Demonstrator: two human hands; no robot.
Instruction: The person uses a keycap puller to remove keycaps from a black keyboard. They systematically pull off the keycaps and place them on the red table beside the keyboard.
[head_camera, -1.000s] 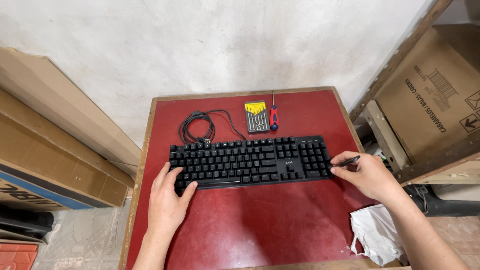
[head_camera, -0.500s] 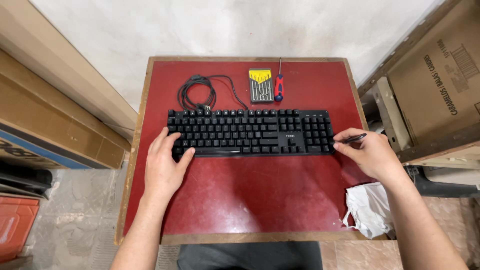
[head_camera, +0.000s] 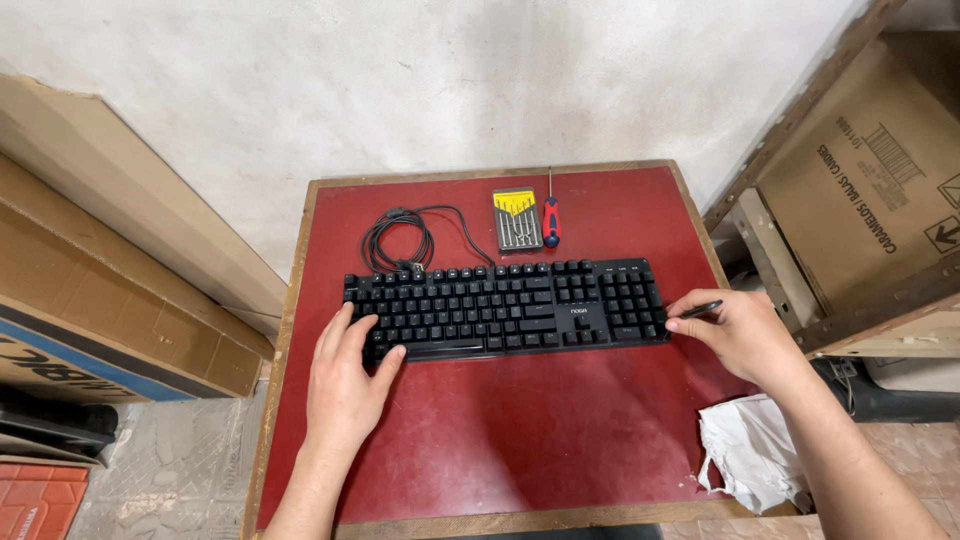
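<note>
Black keyboard (head_camera: 505, 308) lies across the desk (head_camera: 520, 440) middle. My left hand (head_camera: 345, 385) rests spread flat on its left end. My right hand (head_camera: 735, 330) pinches a thin black tool (head_camera: 700, 309) at its right end. Cable (head_camera: 400, 235), bit set (head_camera: 517, 219), screwdriver (head_camera: 550, 215) near back edge; white rag (head_camera: 750, 450) at front right corner.

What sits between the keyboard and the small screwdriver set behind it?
In the head view, only bare red table lies between keyboard and screwdriver set; the cable coils further left.

Left hand (head_camera: 345, 385) flat, fingers spread; right hand (head_camera: 735, 330) curled, fingers pinched together.
</note>
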